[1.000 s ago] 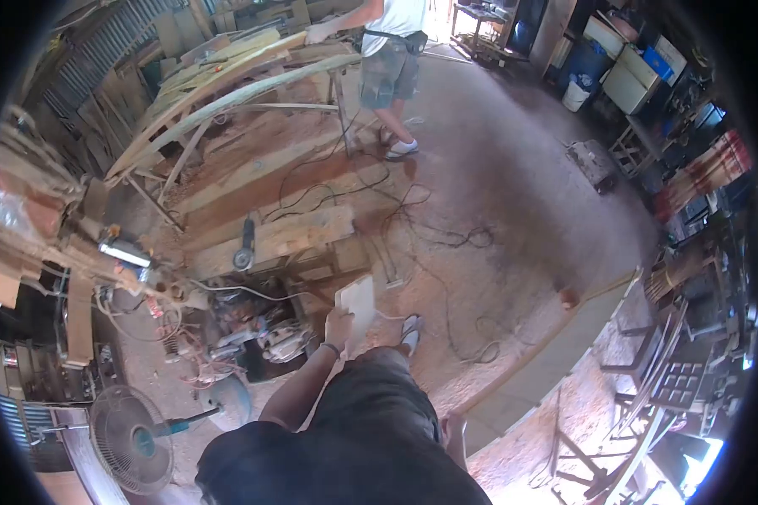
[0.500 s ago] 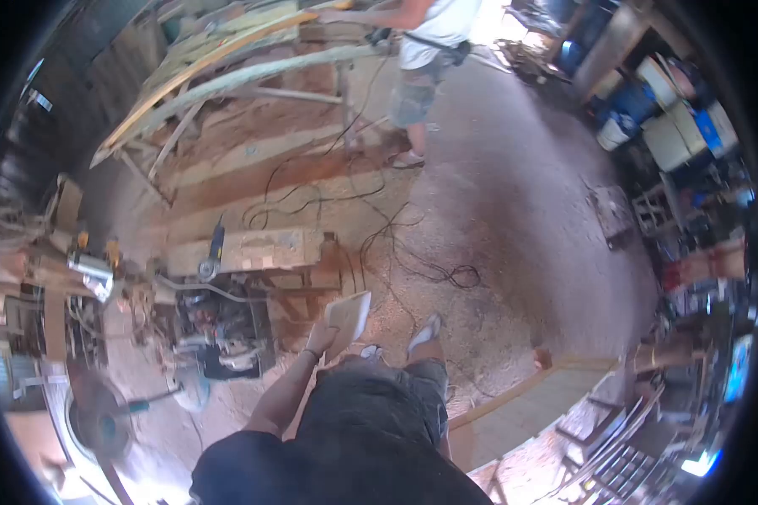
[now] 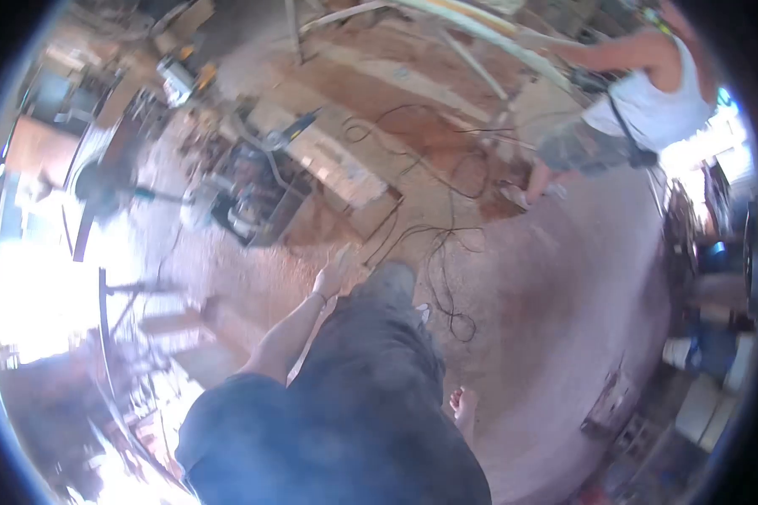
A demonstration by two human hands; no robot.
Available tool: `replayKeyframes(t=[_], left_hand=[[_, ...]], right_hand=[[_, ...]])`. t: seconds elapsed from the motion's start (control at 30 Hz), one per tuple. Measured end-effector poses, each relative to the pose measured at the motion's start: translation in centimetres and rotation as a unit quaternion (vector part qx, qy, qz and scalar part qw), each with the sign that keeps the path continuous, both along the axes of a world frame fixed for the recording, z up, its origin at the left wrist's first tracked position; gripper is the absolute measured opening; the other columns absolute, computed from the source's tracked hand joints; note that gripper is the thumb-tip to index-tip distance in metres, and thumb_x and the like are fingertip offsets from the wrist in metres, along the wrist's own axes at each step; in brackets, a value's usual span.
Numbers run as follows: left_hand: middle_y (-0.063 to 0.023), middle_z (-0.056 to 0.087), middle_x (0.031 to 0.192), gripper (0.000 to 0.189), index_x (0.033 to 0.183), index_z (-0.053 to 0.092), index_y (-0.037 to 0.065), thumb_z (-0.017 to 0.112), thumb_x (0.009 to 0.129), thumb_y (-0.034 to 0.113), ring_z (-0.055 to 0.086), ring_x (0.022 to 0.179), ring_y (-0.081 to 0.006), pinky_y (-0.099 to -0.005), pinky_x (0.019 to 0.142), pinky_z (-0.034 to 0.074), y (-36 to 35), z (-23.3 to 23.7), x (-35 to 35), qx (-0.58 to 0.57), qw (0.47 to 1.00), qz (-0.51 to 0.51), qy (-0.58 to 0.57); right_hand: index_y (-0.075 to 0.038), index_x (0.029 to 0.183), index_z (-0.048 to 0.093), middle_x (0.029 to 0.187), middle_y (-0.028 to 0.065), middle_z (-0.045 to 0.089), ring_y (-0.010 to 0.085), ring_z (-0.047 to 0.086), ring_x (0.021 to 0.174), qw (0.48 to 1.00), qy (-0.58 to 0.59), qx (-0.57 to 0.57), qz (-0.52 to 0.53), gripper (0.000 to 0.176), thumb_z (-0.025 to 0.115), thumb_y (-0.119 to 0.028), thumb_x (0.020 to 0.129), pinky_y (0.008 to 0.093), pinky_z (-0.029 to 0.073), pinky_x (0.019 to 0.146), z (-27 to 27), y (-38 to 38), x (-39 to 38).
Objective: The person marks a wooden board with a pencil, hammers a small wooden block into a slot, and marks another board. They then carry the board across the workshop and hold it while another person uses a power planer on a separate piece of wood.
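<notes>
My left hand (image 3: 329,279), with a band at the wrist, is closed on a pale flat wooden piece (image 3: 343,254), blurred and seen nearly edge-on, in front of my body. Lower down, to the right of my legs, my right hand (image 3: 462,402) hangs with its fingers curled. Whether anything small lies inside it is too blurred to tell.
Ahead stands a low wooden bench (image 3: 338,172) with an angle grinder (image 3: 293,130) on it. Black cables (image 3: 443,278) lie looped on the dusty floor. Another person (image 3: 648,109) stands at upper right by a long curved wooden frame (image 3: 488,34). A fan (image 3: 101,181) is at left.
The view has swung round, so the bench and the other person sit higher and further right. My right hand now shows clearly beside my legs. The wooden piece has turned from face-on to nearly edge-on.
</notes>
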State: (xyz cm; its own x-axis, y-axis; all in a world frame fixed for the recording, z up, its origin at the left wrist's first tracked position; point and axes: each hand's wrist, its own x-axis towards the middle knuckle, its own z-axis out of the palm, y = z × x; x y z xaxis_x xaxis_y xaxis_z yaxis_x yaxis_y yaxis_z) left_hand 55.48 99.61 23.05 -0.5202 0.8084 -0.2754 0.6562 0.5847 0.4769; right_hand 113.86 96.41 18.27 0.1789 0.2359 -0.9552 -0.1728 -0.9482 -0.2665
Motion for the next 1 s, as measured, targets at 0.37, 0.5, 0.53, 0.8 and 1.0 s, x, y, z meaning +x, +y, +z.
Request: replayKeyframes(t=[0.37,0.5,0.53,0.8,1.0], left_hand=[[-0.0242,0.07,0.093,0.028,0.089,0.07,-0.002,0.057,0.087,0.023,0.068,0.089,-0.04,-0.0489,0.079,0.053,4.5,-13.4,6.5,-0.119,0.969,0.2,-0.087],[-0.0244,0.07,0.093,0.028,0.092,0.069,-0.003,0.058,0.087,0.021,0.068,0.089,-0.0395,-0.0486,0.078,0.052,11.1,-13.3,7.5,-0.125,0.955,0.217,-0.16],[-0.0244,0.07,0.094,0.027,0.093,0.069,-0.004,0.058,0.087,0.021,0.068,0.089,-0.0394,-0.0486,0.077,0.052,13.3,-12.7,7.0,-0.13,0.953,0.214,-0.169],[-0.0248,0.07,0.095,0.028,0.098,0.067,-0.005,0.059,0.086,0.018,0.068,0.088,-0.0384,-0.048,0.076,0.052,27.4,-7.4,2.6,-0.157,0.951,0.203,-0.173],[-0.0257,0.069,0.096,0.03,0.104,0.065,-0.008,0.06,0.086,0.016,0.068,0.089,-0.0374,-0.047,0.075,0.052,35.9,-7.1,-1.0,-0.085,0.951,0.229,-0.19]], right_hand=[[-0.012,0.084,0.052,0.062,0.0019,0.049,0.0141,0.05,0.049,0.972,-0.098,0.093,0.192,0.011,0.051,-0.015,0.095,0.0281,0.037,0.04,2.8,35.8,-2.3],[-0.007,0.106,0.06,0.07,0.0054,0.058,0.0163,0.057,0.053,0.95,-0.118,0.127,0.26,0.017,0.053,-0.018,0.095,0.0305,0.05,0.05,4.8,45.7,-11.5],[-0.007,0.108,0.062,0.072,0.0064,0.061,0.0173,0.059,0.055,0.943,-0.119,0.121,0.285,0.02,0.054,-0.02,0.094,0.0319,0.052,0.053,5.3,47.5,-14.2],[-0.003,0.105,0.067,0.084,0.0121,0.069,0.022,0.068,0.075,0.743,-0.174,0.436,0.478,0.025,0.064,-0.021,0.088,0.0349,0.054,0.068,10.2,64.4,-25.0],[-0.004,0.118,0.063,0.114,0.021,0.064,0.0366,0.058,0.112,0.678,-0.33,0.57,0.327,0.04,0.07,-0.022,0.083,0.0453,0.045,0.095,19.9,80.4,-30.8]])
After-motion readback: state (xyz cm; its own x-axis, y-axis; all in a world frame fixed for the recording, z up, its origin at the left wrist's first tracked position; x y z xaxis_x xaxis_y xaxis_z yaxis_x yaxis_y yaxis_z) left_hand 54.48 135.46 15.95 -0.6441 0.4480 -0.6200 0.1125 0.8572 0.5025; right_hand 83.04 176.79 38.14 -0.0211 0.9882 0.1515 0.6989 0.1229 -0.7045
